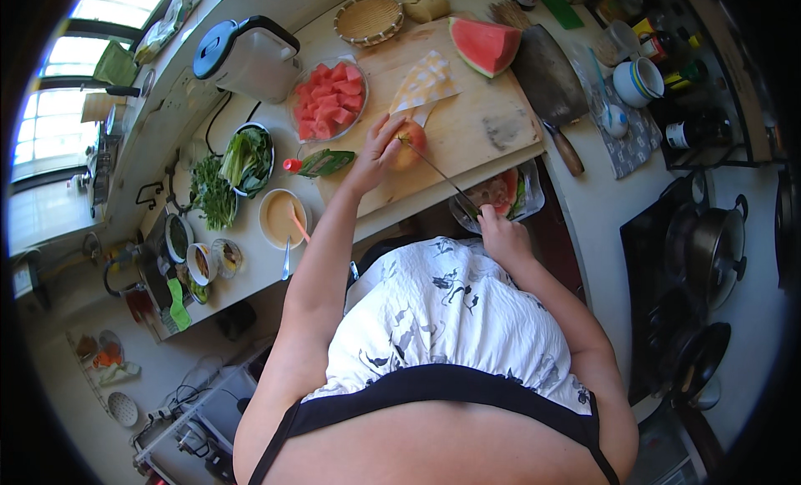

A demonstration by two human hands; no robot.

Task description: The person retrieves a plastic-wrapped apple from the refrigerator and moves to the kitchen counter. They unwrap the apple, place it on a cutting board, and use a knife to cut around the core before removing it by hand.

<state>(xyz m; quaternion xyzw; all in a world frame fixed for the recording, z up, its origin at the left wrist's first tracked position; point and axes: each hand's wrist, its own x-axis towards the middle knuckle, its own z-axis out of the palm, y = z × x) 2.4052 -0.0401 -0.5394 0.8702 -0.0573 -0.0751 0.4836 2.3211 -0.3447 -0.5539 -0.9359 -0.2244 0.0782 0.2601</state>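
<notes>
My left hand [374,152] steadies a round red and yellow fruit [408,153], which looks like an apple, on the wooden cutting board [466,131]. The knife [445,180] is in my right hand [505,235], which grips its handle near the board's front edge. Its thin blade slants up to the left, and the tip end meets the top of the fruit; whether it has cut in I cannot tell. Just behind the fruit lies a yellow and white checked cloth or wrapper [425,81]. A watermelon wedge [485,46] rests at the board's far right corner.
Watermelon cubes fill a clear bowl [358,123] on the left. A broad cleaver [551,78] lies right of the board. Below its front edge, a lined open container [532,194] holds watermelon rind. Leafy greens [247,160] and a batter-like bowl [275,216] stand left.
</notes>
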